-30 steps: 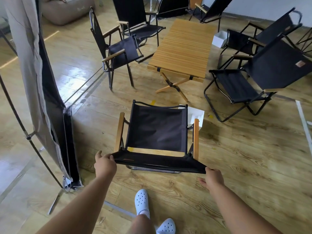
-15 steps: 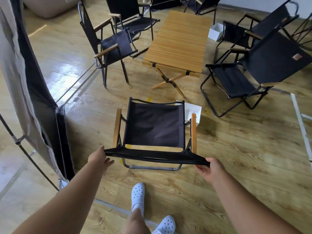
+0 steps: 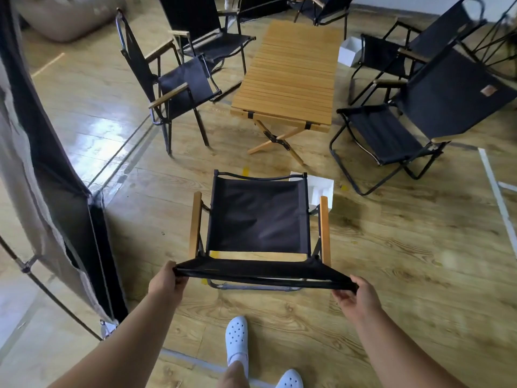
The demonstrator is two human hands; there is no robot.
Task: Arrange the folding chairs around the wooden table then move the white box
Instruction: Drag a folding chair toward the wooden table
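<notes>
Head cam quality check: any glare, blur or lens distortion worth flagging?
Head view: bright glare patch on the glossy floor left of the wooden table; fisheye bowing at the edges, seen in the white floor tape; soft smear on the right-hand planks; held chair, left hand and right hand read sharp.

Soft, fairly bright daylight is filling the room. A white glare patch is shining off the glossy floor (image 3: 92, 133) near its left edge, so light seems to be arriving from the far left. Faint, blurred shadows are lying under the wooden table (image 3: 288, 77) and the nearest folding chair (image 3: 257, 217), which is showing sharp. The wide lens is bowing the fabric screen (image 3: 42, 177) at left and the floor tape (image 3: 495, 189) at right, and the far-right chairs (image 3: 447, 91) are smearing slightly.
</notes>
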